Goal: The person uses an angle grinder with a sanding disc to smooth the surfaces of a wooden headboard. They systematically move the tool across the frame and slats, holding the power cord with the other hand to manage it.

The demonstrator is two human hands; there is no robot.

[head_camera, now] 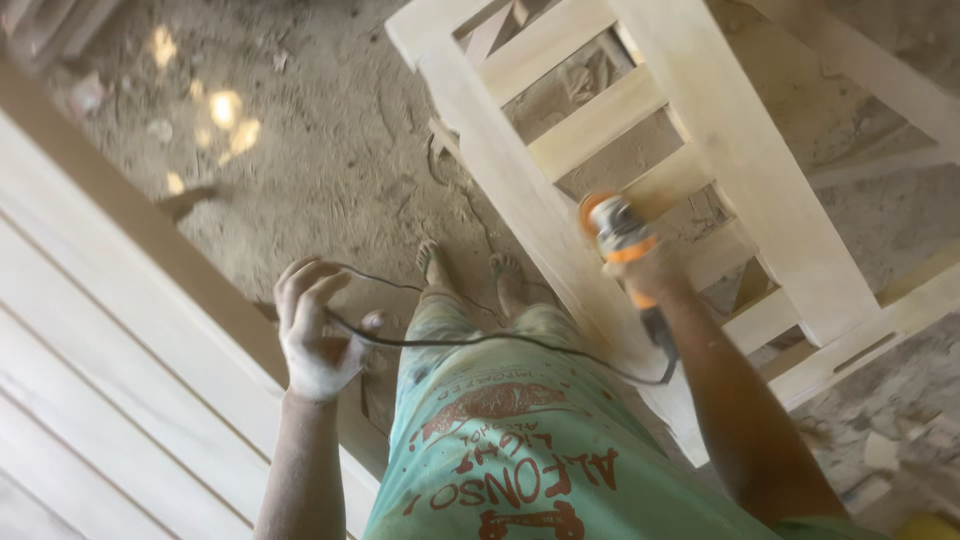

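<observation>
My right hand [655, 272] grips an orange and grey angle grinder [618, 232], its head resting against a side rail of a pale unfinished wooden frame [740, 160] with several crosswise slats. From the tool's rear a thin black power cord [470, 340] runs across my green shirt to my left hand [315, 335]. That dusty hand is raised over the ground with its fingers curled around the cord. My bare feet [470, 268] stand on the dirt below.
Pale wooden boards [110, 350] lie stacked along the left. The sawdust-covered dirt floor [300, 150] shows patches of sunlight. Wood scraps [880, 455] lie at the lower right, and another pale beam [880, 70] runs along the upper right.
</observation>
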